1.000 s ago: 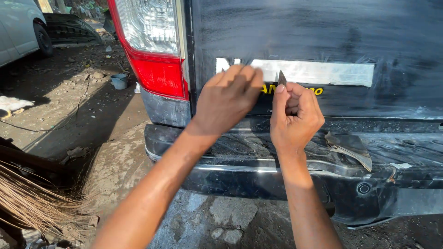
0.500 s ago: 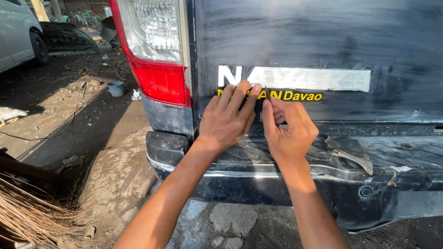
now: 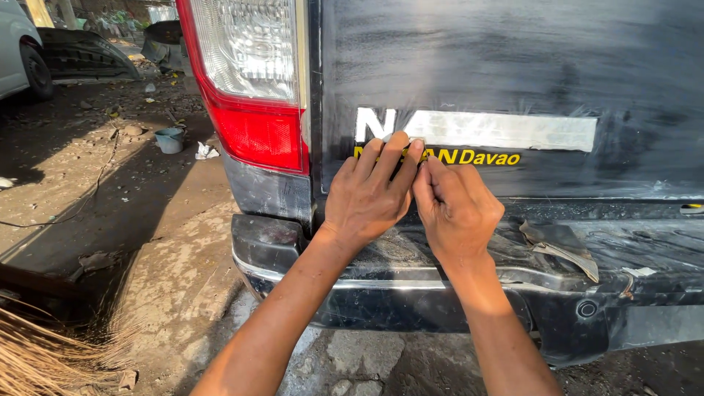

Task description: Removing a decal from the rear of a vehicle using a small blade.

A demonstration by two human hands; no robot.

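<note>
Against the dark tailgate [image 3: 513,66], your left hand [image 3: 370,191] lies flat with its fingers stretched up, the fingertips [image 3: 400,139] pressing on the left end of the pale tape strip [image 3: 506,130] that covers the raised lettering. Your right hand [image 3: 456,205] sits just beside it, touching it, with fingers curled and the thumb and forefinger pinched together at the strip's lower edge; you cannot tell whether they actually grip the tape or only press it, because the left hand's fingers hide that spot. Both hands cover the first part of the yellow sticker [image 3: 477,157] just below the strip, so only its right half shows. Left of the tailgate, the red and clear tail lamp [image 3: 249,88] is cut off at the top edge. Below the tailgate, the scuffed bumper [image 3: 308,257] carries a crumpled grey scrap [image 3: 561,246] to the right of your hands; what it is made of is hard to make out.
</note>
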